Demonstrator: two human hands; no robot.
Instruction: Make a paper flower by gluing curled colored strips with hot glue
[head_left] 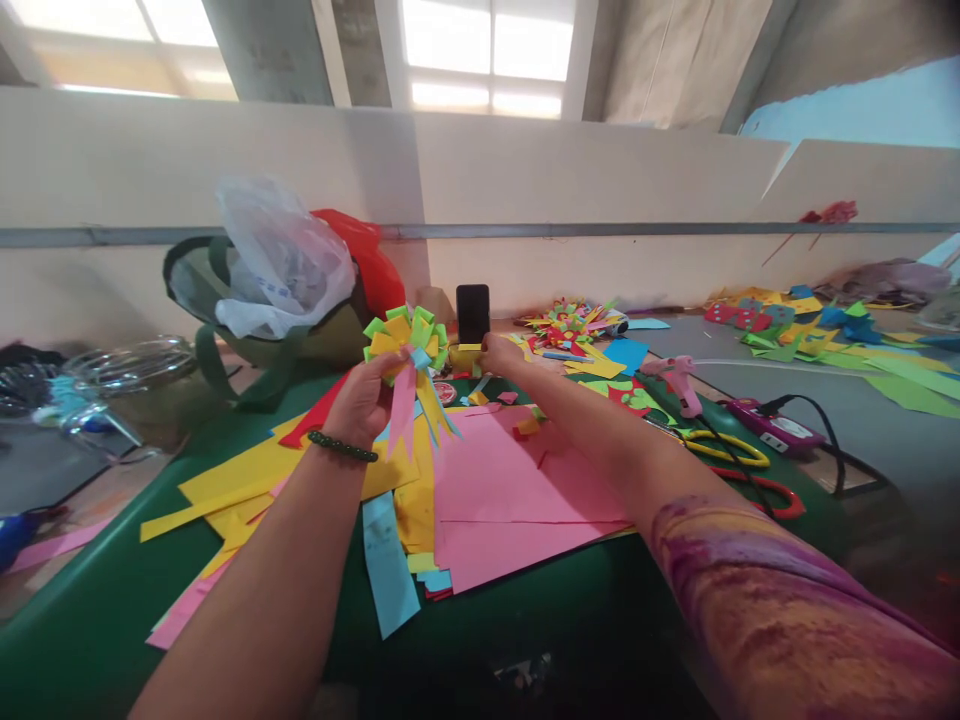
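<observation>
A paper rosette [409, 345] in yellow and green loops, with a light blue centre piece and pink, yellow and blue tails, is pinched in my left hand [361, 400]. My right hand [504, 355] reaches far forward, its fingers drawn together at the edge of a small yellow object [466, 358] in front of an upright black phone [473, 312]. What those fingers hold, if anything, is too small to make out. Under my right forearm lie large pink paper sheets [517, 490]. Yellow paper pieces [247, 490] and a blue strip [390, 565] spread beneath my left arm.
On the right are a pink glue gun [679, 385], yellow-handled scissors [727, 448], red-handled scissors [776, 495] and a purple power strip [776, 428] with a black cord. A colourful paper pile [574, 325] lies at the back. A bag [300, 330] with plastic stands back left.
</observation>
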